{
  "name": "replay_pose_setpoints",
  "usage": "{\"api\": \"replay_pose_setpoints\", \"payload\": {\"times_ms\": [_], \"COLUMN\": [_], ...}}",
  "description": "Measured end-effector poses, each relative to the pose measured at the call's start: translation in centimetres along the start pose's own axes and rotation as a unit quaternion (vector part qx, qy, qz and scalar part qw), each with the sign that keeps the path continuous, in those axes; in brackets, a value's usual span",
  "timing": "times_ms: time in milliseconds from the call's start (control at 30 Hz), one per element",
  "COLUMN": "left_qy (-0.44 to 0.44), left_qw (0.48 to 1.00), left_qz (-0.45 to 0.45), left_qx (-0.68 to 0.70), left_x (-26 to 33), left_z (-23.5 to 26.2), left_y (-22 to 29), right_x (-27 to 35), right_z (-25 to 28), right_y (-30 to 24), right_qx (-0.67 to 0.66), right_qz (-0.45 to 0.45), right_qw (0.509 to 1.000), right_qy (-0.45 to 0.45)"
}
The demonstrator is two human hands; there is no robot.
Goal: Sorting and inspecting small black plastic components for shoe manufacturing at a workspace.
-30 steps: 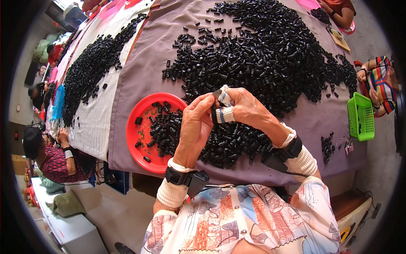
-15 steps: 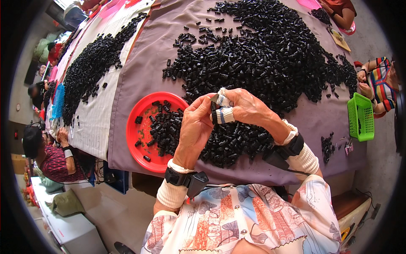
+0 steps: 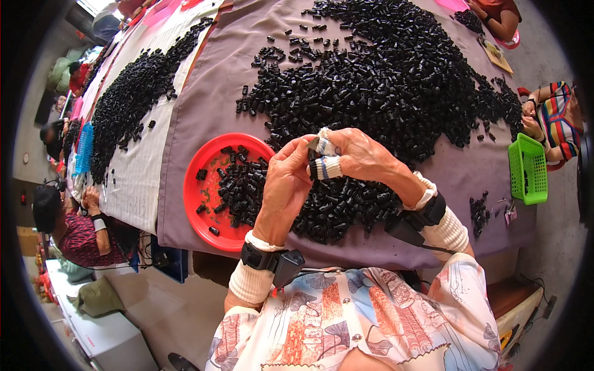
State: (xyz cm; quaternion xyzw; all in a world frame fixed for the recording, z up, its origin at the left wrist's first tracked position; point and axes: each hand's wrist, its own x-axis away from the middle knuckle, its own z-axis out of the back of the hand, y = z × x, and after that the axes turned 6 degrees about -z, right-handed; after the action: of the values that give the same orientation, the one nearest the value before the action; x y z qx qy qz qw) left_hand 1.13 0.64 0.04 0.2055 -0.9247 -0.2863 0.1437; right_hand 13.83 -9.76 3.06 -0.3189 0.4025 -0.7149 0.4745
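- Left hand (image 3: pixel 286 176), right hand (image 3: pixel 368 153): together, fingertips close; white wraps (image 3: pixel 331 167) on two right digits.
- Black part (image 3: pixel 312 170): pinched in the left hand, mostly hidden.
- Blade (image 3: pixel 314 145), grey, small: clamped in the right hand.
- Pile (image 3: pixel 383 86), black: on the counter (image 3: pixel 207 99), from under the hands toward 1 o'clock.
- Tray (image 3: pixel 191 193), red, part-filled: hands' 8 o'clock, just beside.
- Basket (image 3: pixel 531 196), green: 3 o'clock, well apart.

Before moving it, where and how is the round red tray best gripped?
Probably grip the round red tray by its left rim, from the left: that curved edge is exposed; the left hand overlaps the tray's right, where black cylindrical parts heap.
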Motion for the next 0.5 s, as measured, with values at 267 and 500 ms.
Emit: {"api": "replay_pose_setpoints", "payload": {"times_ms": [267, 500], "left_qy": [-0.02, -0.016], "left_qw": [1.0, 0.999], "left_qz": [0.003, -0.001], "left_qx": [0.015, 0.03], "left_x": [-0.3, -0.2], "left_z": [0.9, 0.8], "left_y": [-0.3, -0.4], "right_x": [-0.1, 0.1], "right_z": [-0.4, -0.1], "right_y": [0.4, -0.2], "right_qx": [0.012, 0.007], "right_qz": [0.009, 0.015], "right_qw": [1.0, 1.0], "right_qy": [-0.003, 0.001]}}
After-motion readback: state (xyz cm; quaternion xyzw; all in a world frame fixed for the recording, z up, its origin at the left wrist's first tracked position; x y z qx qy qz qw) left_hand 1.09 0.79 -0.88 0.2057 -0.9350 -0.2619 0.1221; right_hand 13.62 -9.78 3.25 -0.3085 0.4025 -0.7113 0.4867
